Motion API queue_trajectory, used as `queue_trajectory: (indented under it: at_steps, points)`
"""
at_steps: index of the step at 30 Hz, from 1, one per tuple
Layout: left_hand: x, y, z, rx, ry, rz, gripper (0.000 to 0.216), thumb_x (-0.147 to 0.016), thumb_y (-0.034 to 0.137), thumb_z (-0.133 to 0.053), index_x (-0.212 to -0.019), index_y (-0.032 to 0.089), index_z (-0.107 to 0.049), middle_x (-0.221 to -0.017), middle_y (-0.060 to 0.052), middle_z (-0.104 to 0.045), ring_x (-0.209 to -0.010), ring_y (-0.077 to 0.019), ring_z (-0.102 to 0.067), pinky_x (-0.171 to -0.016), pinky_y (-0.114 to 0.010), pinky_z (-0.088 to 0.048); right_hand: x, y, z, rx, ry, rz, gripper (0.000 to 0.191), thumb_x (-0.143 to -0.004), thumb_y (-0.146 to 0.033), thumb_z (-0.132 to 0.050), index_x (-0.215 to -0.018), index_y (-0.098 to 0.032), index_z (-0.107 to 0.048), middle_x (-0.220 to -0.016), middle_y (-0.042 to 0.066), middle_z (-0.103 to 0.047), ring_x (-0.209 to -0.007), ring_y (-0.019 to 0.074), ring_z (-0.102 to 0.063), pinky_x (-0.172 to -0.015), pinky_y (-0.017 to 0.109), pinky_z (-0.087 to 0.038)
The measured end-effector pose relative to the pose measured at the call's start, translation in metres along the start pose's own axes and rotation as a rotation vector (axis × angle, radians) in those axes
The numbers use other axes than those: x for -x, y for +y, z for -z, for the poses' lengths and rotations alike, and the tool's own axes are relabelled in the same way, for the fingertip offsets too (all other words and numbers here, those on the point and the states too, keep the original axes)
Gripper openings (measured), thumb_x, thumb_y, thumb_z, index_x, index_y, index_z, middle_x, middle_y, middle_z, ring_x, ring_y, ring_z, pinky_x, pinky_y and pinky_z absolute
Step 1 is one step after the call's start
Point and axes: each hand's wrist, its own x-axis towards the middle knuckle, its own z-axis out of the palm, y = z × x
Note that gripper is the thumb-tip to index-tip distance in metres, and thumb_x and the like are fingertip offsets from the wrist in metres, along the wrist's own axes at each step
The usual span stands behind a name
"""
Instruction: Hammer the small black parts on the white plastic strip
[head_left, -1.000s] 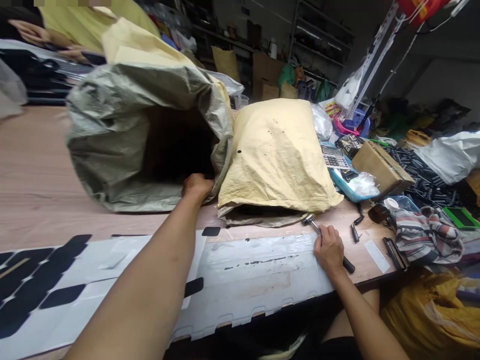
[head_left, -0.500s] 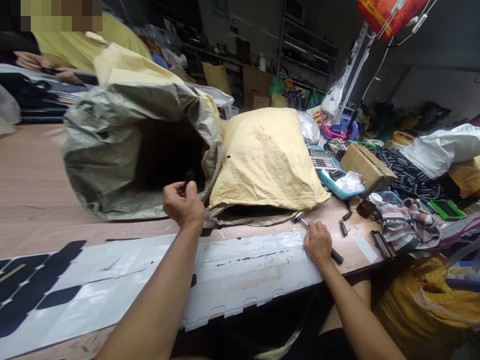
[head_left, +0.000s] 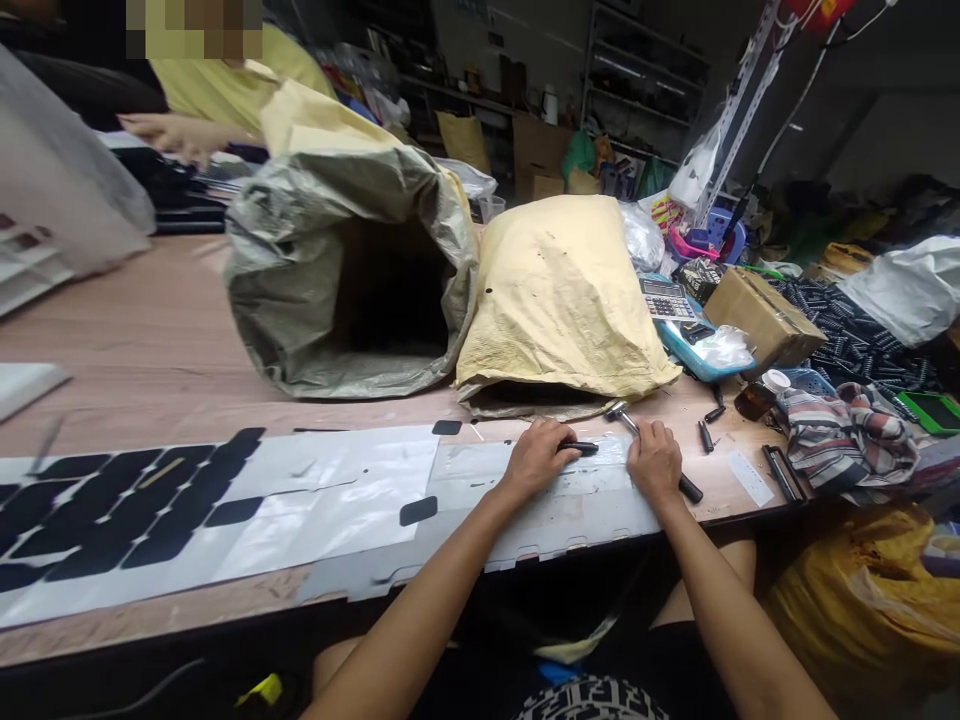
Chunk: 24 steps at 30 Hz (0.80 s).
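Note:
My left hand [head_left: 536, 460] is closed around a small black cylindrical part [head_left: 581, 449], which lies low over the clear-covered white sheet [head_left: 480, 500] at the table's front edge. A little to the right, my right hand [head_left: 654, 462] grips a hammer [head_left: 688, 488]. Its metal head points away from me, toward the flat yellow sack [head_left: 559, 290], and the black handle end sticks out below my palm. Behind my left hand, a large sack [head_left: 300, 330] lies on its side with its dark mouth facing me; its contents are hidden in shadow.
Black rounded pads [head_left: 176, 490] lie in rows on white paper at left. To the right are loose black parts [head_left: 706, 436], a cardboard box [head_left: 765, 315], a calculator [head_left: 666, 298], a brown bottle [head_left: 754, 398] and a striped cloth [head_left: 847, 435]. Another person's hand [head_left: 176, 135] shows at upper left.
My left hand has moved from the large sack's mouth down and right to the sheet, still holding a black part. My right hand stays on the hammer. The view has swung left.

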Motion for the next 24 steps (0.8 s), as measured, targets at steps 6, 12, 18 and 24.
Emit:
queue_trajectory:
  at_steps: [6, 12, 18, 24]
  points:
    - [0.0, -0.007, -0.003, 0.048, 0.013, -0.056, 0.01, -0.081, 0.027, -0.067, -0.089, 0.02, -0.067, -0.087, -0.003, -0.063, -0.089, -0.0215, -0.053, -0.082, -0.035, -0.041, -0.003, 0.003, 0.003, -0.051, -0.03, -0.021, 0.03, -0.09, -0.018, -0.049, -0.116, -0.02, -0.064, -0.097, 0.007, -0.061, -0.09, 0.0206, -0.051, -0.075, 0.03, -0.038]
    - [-0.001, -0.01, -0.003, 0.11, 0.041, -0.033, 0.007, -0.076, 0.023, -0.07, -0.081, 0.019, -0.068, -0.082, -0.003, -0.063, -0.087, -0.0209, -0.055, -0.08, -0.034, -0.043, 0.016, 0.001, 0.024, -0.447, -0.008, -0.009, 0.04, -0.093, -0.017, -0.042, -0.128, -0.022, -0.06, -0.107, 0.007, -0.066, -0.097, 0.0189, -0.061, -0.085, 0.03, -0.048]
    - [0.0, -0.006, -0.001, 0.133, 0.059, -0.009, 0.006, -0.072, 0.02, -0.072, -0.078, 0.02, -0.07, -0.079, -0.002, -0.065, -0.087, -0.0207, -0.056, -0.08, -0.034, -0.043, 0.046, -0.023, 0.046, -0.724, -0.019, 0.087, 0.037, -0.095, -0.022, -0.042, -0.126, -0.022, -0.062, -0.119, 0.008, -0.067, -0.11, 0.0181, -0.063, -0.099, 0.033, -0.05]
    - [0.001, -0.001, 0.001, 0.107, 0.072, -0.011, 0.005, -0.072, 0.019, -0.072, -0.076, 0.019, -0.07, -0.078, -0.003, -0.064, -0.084, -0.0205, -0.056, -0.079, -0.034, -0.043, 0.052, -0.031, 0.044, -0.682, -0.085, 0.07, 0.038, -0.094, -0.021, -0.042, -0.126, -0.021, -0.063, -0.114, 0.008, -0.068, -0.107, 0.0199, -0.064, -0.096, 0.035, -0.052]
